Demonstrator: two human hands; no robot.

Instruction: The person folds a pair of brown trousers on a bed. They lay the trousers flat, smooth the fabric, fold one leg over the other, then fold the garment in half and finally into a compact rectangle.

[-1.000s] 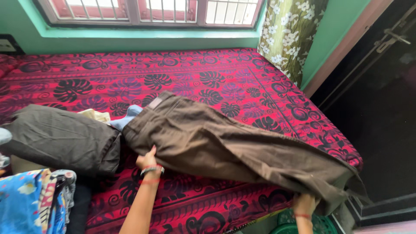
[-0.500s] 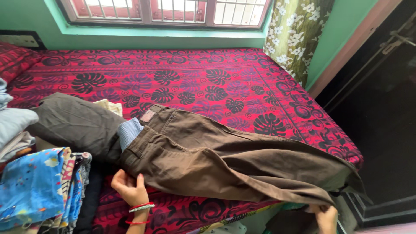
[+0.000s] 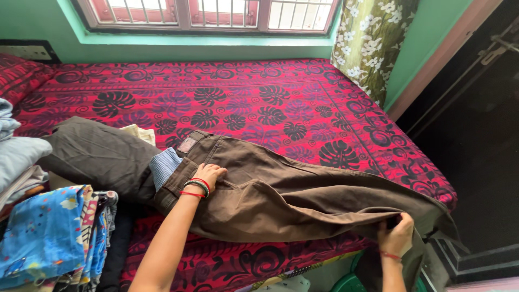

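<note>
left hand (image 3: 208, 176) moved onto trousers (image 3: 303, 197), waistband left (legs right)

The only label I can see is the small patch (image 3: 187, 145) sewn on the waistband of the brown trousers (image 3: 303, 197) lying across the bed (image 3: 259, 92). It is a small rectangle, reddish brown, a little lighter than the cloth around it, and it sits at the top edge of the waistband, up and to the left of my left hand (image 3: 208, 176), which rests flat on the trousers. From here I cannot make out anything on it. Apart from that patch I see no packages, no signs and no screens anywhere on the bed or around it.
</note>
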